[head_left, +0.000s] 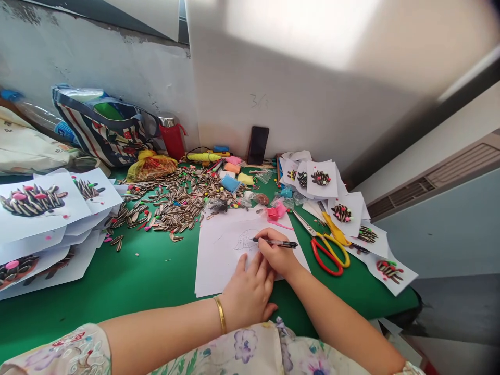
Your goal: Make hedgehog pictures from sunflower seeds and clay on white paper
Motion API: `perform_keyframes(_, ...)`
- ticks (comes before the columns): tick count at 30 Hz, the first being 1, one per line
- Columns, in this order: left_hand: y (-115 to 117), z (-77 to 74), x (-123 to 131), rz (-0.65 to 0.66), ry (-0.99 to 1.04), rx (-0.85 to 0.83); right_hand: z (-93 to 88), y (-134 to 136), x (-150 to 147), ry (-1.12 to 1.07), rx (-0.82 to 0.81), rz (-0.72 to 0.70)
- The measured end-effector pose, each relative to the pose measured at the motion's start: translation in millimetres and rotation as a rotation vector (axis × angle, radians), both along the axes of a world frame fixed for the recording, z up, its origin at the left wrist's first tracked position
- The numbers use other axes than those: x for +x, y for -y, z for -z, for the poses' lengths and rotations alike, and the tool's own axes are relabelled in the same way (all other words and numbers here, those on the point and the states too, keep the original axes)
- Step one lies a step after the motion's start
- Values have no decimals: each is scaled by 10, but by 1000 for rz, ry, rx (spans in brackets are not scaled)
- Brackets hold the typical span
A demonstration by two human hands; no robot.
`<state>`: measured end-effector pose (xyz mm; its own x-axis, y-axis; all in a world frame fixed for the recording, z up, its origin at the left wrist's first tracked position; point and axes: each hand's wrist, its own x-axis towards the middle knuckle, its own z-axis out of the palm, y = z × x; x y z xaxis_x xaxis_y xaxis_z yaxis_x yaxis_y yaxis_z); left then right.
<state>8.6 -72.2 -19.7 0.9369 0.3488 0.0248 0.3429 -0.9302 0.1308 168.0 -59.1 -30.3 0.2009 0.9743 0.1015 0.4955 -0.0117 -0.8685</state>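
Note:
My right hand (278, 256) grips a black pen (274, 242) with its tip on a pencil-like outline drawn on a white sheet of paper (219, 255). My left hand (248, 291), a gold bangle on its wrist, lies on the lower part of the same sheet, fingers stretched out flat, touching my right hand. The sheet rests on the green table (148, 271).
Red and yellow scissors (326, 245) lie right of the sheet. A heap of sunflower seeds (172, 200) spreads behind it. Paper cards with seed hedgehogs lie at left (35, 203) and right (344, 213). A phone (258, 145), red flask (172, 136) and striped bag (105, 127) stand by the wall.

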Motion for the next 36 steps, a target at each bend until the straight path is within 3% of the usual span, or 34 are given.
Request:
perform_keyframes(29, -9, 52, 12, 3, 0, -19, -9, 28, -46, 146, 6, -8)
perform_keyframes(36, -4, 29, 15, 4, -14, -14, -9, 52, -18, 60, 5, 3)
